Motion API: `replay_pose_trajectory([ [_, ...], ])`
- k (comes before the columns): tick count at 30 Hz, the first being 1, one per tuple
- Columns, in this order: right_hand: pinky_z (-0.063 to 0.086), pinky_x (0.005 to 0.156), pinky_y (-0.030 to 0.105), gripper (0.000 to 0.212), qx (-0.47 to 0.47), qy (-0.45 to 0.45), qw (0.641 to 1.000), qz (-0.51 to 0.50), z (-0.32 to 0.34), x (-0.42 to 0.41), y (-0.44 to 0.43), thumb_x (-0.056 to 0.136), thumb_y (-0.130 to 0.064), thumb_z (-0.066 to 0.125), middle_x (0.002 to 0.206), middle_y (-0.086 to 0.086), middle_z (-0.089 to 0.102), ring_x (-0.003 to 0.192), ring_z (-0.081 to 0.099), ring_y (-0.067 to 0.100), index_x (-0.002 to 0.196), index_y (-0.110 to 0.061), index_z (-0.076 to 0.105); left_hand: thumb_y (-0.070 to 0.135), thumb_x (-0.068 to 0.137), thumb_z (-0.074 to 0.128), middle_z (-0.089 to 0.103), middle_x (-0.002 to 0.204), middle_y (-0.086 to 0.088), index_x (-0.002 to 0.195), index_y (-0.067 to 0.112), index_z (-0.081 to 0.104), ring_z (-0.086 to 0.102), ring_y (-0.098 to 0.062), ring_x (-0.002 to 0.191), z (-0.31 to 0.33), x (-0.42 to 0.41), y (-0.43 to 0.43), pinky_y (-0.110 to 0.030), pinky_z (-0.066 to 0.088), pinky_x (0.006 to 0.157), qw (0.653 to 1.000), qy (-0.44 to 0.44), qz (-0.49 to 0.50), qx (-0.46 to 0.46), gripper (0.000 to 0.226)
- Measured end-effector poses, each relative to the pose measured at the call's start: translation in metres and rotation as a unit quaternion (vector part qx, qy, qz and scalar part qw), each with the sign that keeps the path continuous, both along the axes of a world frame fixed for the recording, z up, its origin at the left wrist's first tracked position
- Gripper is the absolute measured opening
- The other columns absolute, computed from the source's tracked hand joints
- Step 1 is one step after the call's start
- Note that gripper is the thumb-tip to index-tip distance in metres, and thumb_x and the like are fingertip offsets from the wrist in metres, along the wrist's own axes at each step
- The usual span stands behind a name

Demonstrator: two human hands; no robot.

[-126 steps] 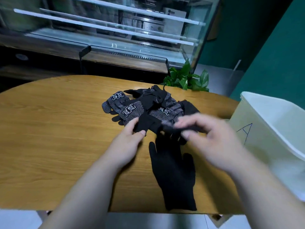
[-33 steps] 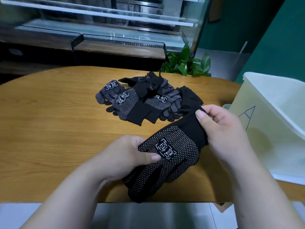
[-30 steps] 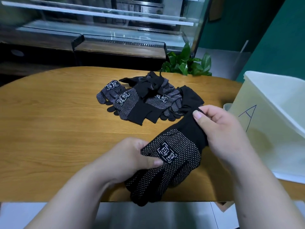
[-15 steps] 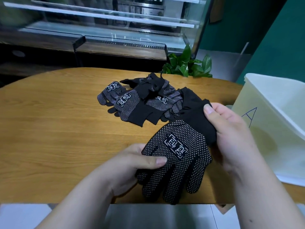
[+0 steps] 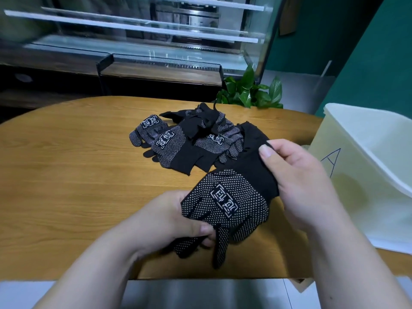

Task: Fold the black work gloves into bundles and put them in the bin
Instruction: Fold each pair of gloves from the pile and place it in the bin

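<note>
A black work glove (image 5: 231, 201) with white dots and a white logo is held just above the wooden table (image 5: 66, 175), near its front edge. My left hand (image 5: 169, 221) grips the glove's finger end, curling the fingers inward. My right hand (image 5: 292, 175) pinches the plain black cuff between thumb and fingers. A pile of several more black dotted gloves (image 5: 189, 139) lies on the table behind. The pale bin (image 5: 365, 175), marked with a blue letter A, stands at the right edge.
A green potted plant (image 5: 249, 92) stands past the table's far edge. A glass display counter (image 5: 145, 36) fills the background. A green wall is on the right. The floor shows below the table's front edge.
Both hands took a dotted glove from near the pile and brought it toward the front edge. Since half a second ago, my left hand has curled the glove's fingers inward.
</note>
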State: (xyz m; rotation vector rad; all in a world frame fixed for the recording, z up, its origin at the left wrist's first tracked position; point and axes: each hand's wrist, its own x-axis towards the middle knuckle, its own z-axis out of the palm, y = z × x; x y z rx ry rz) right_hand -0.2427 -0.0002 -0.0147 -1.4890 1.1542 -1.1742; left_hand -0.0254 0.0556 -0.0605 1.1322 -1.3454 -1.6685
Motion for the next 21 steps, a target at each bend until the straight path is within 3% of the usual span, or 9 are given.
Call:
replay_pose_trajectory([
  [2, 0.054, 0.07, 0.032, 0.014, -0.016, 0.024, 0.999, 0.031, 0.009, 0.004, 0.005, 0.096, -0.027, 0.063, 0.089, 0.001, 0.077, 0.078, 0.069, 0.012, 0.094, -0.027, 0.077, 0.012, 0.075, 0.076, 0.073, 0.086, -0.012, 0.089, 0.011, 0.07, 0.067, -0.016, 0.075, 0.003, 0.005, 0.0, -0.023, 0.052, 0.065, 0.999, -0.015, 0.023, -0.025, 0.016],
  [5, 0.056, 0.076, 0.031, 0.012, -0.028, 0.062, 0.995, 0.072, 0.02, 0.009, 0.016, 0.09, -0.026, 0.07, 0.089, -0.009, 0.077, 0.083, 0.072, 0.008, 0.094, -0.034, 0.078, 0.036, 0.067, 0.077, 0.071, 0.101, -0.011, 0.107, 0.01, 0.068, 0.063, -0.014, 0.092, 0.008, 0.009, 0.006, -0.02, 0.049, 0.079, 0.99, -0.027, 0.1, -0.094, 0.049],
  [9, 0.052, 0.073, 0.023, 0.011, -0.06, 0.167, 0.973, 0.146, 0.033, 0.019, 0.033, 0.087, -0.025, 0.074, 0.086, -0.017, 0.073, 0.077, 0.066, -0.001, 0.088, -0.036, 0.075, 0.039, 0.073, 0.07, 0.069, 0.117, -0.005, 0.12, 0.015, 0.064, 0.063, -0.009, 0.108, 0.034, -0.003, 0.024, -0.017, 0.048, 0.089, 0.974, -0.002, 0.133, -0.186, 0.053],
  [13, 0.047, 0.066, 0.029, 0.02, -0.084, 0.2, 0.958, 0.186, 0.047, 0.021, 0.047, 0.085, -0.025, 0.078, 0.071, -0.012, 0.063, 0.065, 0.057, 0.005, 0.096, -0.035, 0.065, 0.032, 0.086, 0.063, 0.072, 0.103, -0.006, 0.113, 0.017, 0.067, 0.064, -0.004, 0.095, 0.071, -0.015, 0.037, -0.015, 0.049, 0.084, 0.966, -0.014, 0.121, -0.227, 0.031],
  [15, 0.043, 0.062, 0.03, 0.032, -0.094, 0.194, 0.956, 0.199, 0.058, 0.02, 0.055, 0.084, -0.02, 0.079, 0.065, -0.011, 0.055, 0.061, 0.051, 0.005, 0.101, -0.039, 0.059, 0.029, 0.083, 0.063, 0.07, 0.084, -0.001, 0.102, 0.019, 0.072, 0.062, -0.003, 0.082, 0.085, -0.015, 0.042, -0.015, 0.048, 0.078, 0.967, -0.026, 0.135, -0.216, 0.023],
  [17, 0.042, 0.061, 0.031, 0.039, -0.099, 0.185, 0.955, 0.211, 0.07, 0.016, 0.062, 0.081, -0.021, 0.081, 0.064, -0.009, 0.053, 0.06, 0.051, 0.006, 0.102, -0.042, 0.056, 0.031, 0.079, 0.068, 0.068, 0.078, 0.003, 0.094, 0.021, 0.076, 0.058, -0.005, 0.075, 0.093, -0.014, 0.049, -0.019, 0.047, 0.073, 0.964, -0.059, 0.143, -0.215, 0.02],
  [21, 0.045, 0.064, 0.037, 0.047, -0.088, 0.16, 0.961, 0.208, 0.089, 0.012, 0.081, 0.064, -0.042, 0.084, 0.067, -0.007, 0.06, 0.064, 0.056, 0.011, 0.102, -0.044, 0.057, 0.035, 0.075, 0.069, 0.066, 0.071, 0.009, 0.085, 0.034, 0.077, 0.055, -0.006, 0.069, 0.111, -0.013, 0.068, -0.024, 0.045, 0.07, 0.949, -0.111, 0.174, -0.239, 0.013],
])
